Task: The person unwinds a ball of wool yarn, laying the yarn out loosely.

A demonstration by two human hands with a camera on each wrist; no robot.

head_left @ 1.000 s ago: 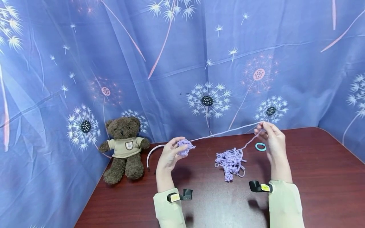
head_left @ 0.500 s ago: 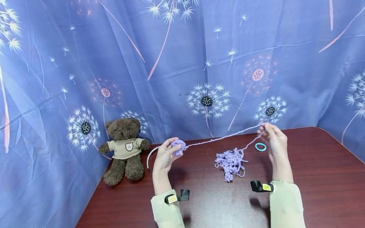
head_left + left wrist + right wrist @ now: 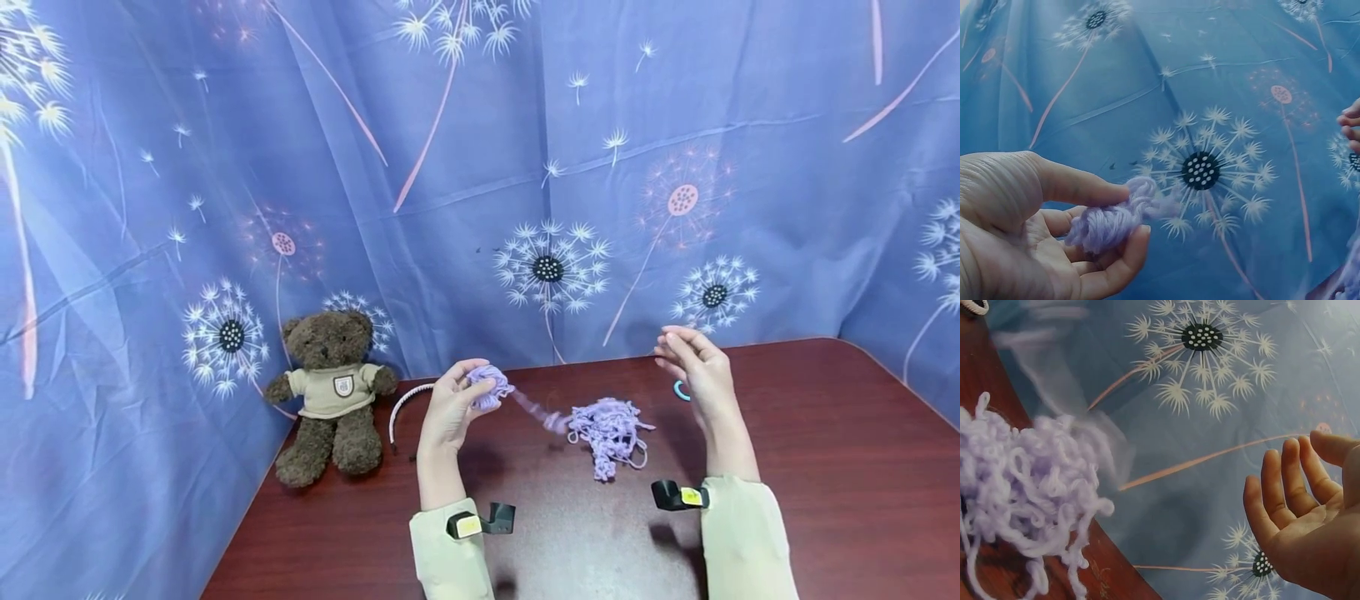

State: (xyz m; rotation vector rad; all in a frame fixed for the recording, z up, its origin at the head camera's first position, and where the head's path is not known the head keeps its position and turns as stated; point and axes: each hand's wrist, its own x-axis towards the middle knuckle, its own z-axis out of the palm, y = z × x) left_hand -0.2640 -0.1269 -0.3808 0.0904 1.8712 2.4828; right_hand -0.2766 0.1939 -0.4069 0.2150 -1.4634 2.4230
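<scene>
My left hand [image 3: 452, 408] pinches a small wound bundle of lilac yarn [image 3: 1110, 222] between thumb and fingers, raised over the table. From that bundle a blurred strand [image 3: 542, 412] sags down to a loose tangled heap of the same yarn [image 3: 611, 429] on the tabletop. To the right of the heap my right hand [image 3: 699, 367] is held up with nothing in it. In the right wrist view its fingers [image 3: 1272, 487] are bent loosely, the palm bare, apart from the tangle.
A brown teddy bear [image 3: 327, 400] in a beige shirt sits at the table's left. Beside it a white headband [image 3: 405, 408] is partly hidden by my left hand. A turquoise ring [image 3: 681, 390] lies partly behind my right hand. A blue dandelion-print curtain [image 3: 480, 167] backs the dark red table [image 3: 570, 525].
The strand stretched taut between both hands has left my right hand and dropped slack toward the heap. My left hand drew left, then came back right; my right hand shifted slightly left.
</scene>
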